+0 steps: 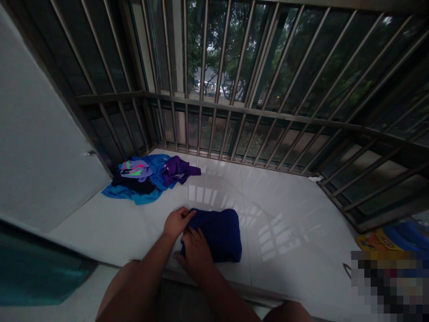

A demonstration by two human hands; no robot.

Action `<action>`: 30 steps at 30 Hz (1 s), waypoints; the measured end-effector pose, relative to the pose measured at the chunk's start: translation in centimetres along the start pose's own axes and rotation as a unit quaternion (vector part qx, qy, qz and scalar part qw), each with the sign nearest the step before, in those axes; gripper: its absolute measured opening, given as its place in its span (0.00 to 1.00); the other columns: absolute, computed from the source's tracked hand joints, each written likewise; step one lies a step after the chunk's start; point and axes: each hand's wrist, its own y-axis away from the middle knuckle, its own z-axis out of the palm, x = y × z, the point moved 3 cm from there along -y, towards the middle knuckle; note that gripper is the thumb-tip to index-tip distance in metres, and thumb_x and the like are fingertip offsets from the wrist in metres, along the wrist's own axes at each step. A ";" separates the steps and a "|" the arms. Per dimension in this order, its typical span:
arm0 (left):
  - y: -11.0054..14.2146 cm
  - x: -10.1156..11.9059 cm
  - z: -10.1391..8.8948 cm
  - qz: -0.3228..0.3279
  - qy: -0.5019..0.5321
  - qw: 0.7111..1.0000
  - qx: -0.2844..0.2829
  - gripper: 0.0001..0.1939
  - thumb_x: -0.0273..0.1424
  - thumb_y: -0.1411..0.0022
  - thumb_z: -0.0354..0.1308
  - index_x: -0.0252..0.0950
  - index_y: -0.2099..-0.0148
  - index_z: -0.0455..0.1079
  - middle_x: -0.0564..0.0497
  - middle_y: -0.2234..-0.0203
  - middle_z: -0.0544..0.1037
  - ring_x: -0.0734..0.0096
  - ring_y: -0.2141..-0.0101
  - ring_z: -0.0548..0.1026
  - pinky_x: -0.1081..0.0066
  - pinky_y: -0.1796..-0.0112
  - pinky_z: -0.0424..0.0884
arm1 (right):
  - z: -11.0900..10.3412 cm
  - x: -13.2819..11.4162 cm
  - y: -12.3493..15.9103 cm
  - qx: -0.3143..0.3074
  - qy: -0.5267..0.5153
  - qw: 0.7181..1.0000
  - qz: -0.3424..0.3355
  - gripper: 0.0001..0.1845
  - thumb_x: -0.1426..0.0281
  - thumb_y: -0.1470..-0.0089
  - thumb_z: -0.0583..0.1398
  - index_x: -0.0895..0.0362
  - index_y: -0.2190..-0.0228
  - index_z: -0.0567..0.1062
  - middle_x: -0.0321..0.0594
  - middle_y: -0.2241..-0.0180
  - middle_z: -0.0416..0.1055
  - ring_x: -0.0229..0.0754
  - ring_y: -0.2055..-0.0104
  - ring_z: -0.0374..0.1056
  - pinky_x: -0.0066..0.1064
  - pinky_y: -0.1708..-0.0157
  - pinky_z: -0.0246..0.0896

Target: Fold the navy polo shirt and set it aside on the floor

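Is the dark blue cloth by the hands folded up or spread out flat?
Folded: the dark blue cloth makes a thick, neat rectangle on the white tile floor, with the left hand and right hand at its edge.

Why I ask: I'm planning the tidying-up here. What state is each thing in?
Dark blue fabric garment: folded into a compact bundle on the tiles.
Left hand: touching the bundle's edge.
Right hand: resting on the bundle.
Blue, purple and neon-patterned clothes: crumpled in a loose heap.

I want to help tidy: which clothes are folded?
The dark blue bundle at the right hand; the purple and blue clothes by the window bars lie crumpled.
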 end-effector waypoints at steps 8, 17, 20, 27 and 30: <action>0.9 0.2 0.3 0.071 -0.024 0.996 0.056 0.17 0.31 0.33 0.59 0.44 0.43 0.77 0.48 0.50 0.79 0.63 0.57 0.80 0.65 0.52 0.75 | -0.1 1.0 1.3 -0.064 0.011 0.996 -0.061 0.16 0.72 0.27 0.57 0.51 0.44 0.79 0.36 0.34 0.76 0.46 0.25 0.62 0.47 0.23 0.52; 2.6 1.6 1.6 0.246 -0.078 0.964 0.069 0.25 0.17 0.37 0.52 0.43 0.48 0.83 0.43 0.43 0.81 0.49 0.41 0.77 0.49 0.38 0.73 | -8.8 2.8 4.8 -0.009 -0.036 0.998 -0.041 0.12 0.63 0.29 0.62 0.49 0.48 0.82 0.39 0.47 0.84 0.47 0.38 0.74 0.43 0.31 0.60; 3.4 4.5 3.5 0.253 -0.072 0.963 0.062 0.26 0.18 0.33 0.50 0.42 0.43 0.80 0.44 0.40 0.82 0.53 0.39 0.77 0.50 0.33 0.69 | -12.0 4.8 2.8 0.107 0.033 0.992 0.060 0.17 0.70 0.26 0.54 0.53 0.50 0.83 0.45 0.49 0.84 0.49 0.41 0.75 0.44 0.32 0.62; 6.6 6.4 8.0 0.228 -0.159 0.960 -0.024 0.27 0.38 0.22 0.53 0.41 0.26 0.68 0.39 0.27 0.69 0.45 0.29 0.68 0.38 0.30 0.62 | -10.0 10.2 3.1 0.058 0.120 0.970 0.204 0.31 0.65 0.28 0.58 0.53 0.28 0.68 0.51 0.24 0.59 0.61 0.22 0.54 0.63 0.29 0.55; 8.5 3.7 7.4 0.228 -0.186 0.956 0.003 0.34 0.46 0.23 0.54 0.43 0.21 0.60 0.40 0.23 0.62 0.45 0.26 0.63 0.40 0.29 0.60 | -8.4 11.7 5.9 0.053 0.130 0.970 0.199 0.32 0.61 0.26 0.56 0.49 0.26 0.63 0.46 0.22 0.55 0.58 0.19 0.47 0.63 0.26 0.50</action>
